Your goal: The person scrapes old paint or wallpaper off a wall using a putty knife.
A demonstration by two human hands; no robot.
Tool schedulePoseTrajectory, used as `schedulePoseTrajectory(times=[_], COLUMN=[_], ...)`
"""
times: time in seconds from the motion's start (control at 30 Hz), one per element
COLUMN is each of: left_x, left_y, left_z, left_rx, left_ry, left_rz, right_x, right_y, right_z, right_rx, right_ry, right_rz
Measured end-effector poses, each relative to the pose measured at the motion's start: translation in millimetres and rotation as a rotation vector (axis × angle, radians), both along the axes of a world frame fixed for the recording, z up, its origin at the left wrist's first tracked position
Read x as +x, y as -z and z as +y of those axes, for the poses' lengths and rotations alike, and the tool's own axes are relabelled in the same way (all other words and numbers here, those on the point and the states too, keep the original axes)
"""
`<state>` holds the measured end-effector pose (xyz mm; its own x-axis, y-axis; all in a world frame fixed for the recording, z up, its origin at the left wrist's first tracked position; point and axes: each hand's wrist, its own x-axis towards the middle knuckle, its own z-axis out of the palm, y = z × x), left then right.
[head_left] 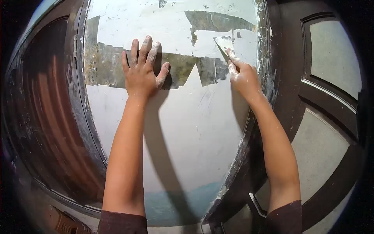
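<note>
A pale wall panel (179, 128) fills the middle, with white coating on it and a ragged grey-brown bare band (111, 64) across its upper part. Fingers spread, my left hand (144, 72) rests against the panel over this band and holds nothing. To the right, my right hand (243, 78) grips a scraper (225, 43), its flat blade angled up and left against the white coating. White powder dusts the fingers of both hands. Above the scraper lies another bare patch (222, 21). The scraper's handle is mostly hidden in my fingers.
Dark, paint-spattered frame edges (80, 78) border the panel on both sides. At the left is a reddish-brown wooden panel (50, 109); at the right, a dark frame holds pale panes (333, 54). A brown object (64, 222) lies at the lower left.
</note>
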<state>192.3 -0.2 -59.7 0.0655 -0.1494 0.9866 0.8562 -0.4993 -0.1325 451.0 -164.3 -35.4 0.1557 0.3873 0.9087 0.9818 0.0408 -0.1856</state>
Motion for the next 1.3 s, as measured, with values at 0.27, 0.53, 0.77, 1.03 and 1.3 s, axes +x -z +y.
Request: schedulePoseTrajectory(times=[0.27,0.53,0.77,1.03,1.3], left_x=[1,1,1,2,1], left_y=[0,-1,1,0,-1], left_z=[0,2,2,6,12], left_rx=[0.014,0.047,0.016,0.054,0.086], left_ry=[0.012,0.005,0.011,0.019,0.024], left_rz=[0.0,-0.014,-0.007,-0.025,-0.033], right_x=[1,-14,-20,-35,-37], right_y=[14,20,4,-6,-8], right_z=[1,-3,9,-4,-3], right_rx=[0.074,0.009,0.037,0.001,-0.053], right_ry=[0.004,0.02,0.058,0.043,0.101], right_rz=[0.01,0.111,0.055,0.09,0.105])
